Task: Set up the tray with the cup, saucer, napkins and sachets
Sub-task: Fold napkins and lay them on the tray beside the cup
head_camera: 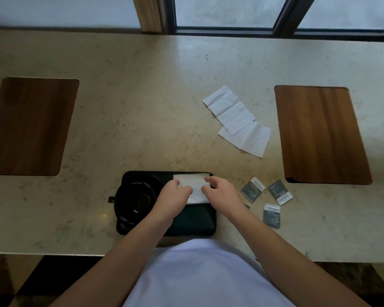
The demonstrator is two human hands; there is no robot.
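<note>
Head view. Landmark: black rectangular tray, rounded corners, glossy, on a beige marble-look counter. Left part of the tray holds a black saucer with a black cup on it, handle sticking out over the tray's left edge; cup contents too dark to tell. Far right part of the tray holds a white folded paper napkin. Left hand and right hand both rest on it, fingers curled, pinching its near edge.

Right of the tray on the counter: three dark grey sachets with white printed ends, text too small to read. Beyond the tray to the right: three more white napkins, creased and overlapping. Two brown wood-grain inlay panels sit well apart, far left and far right of the tray.
</note>
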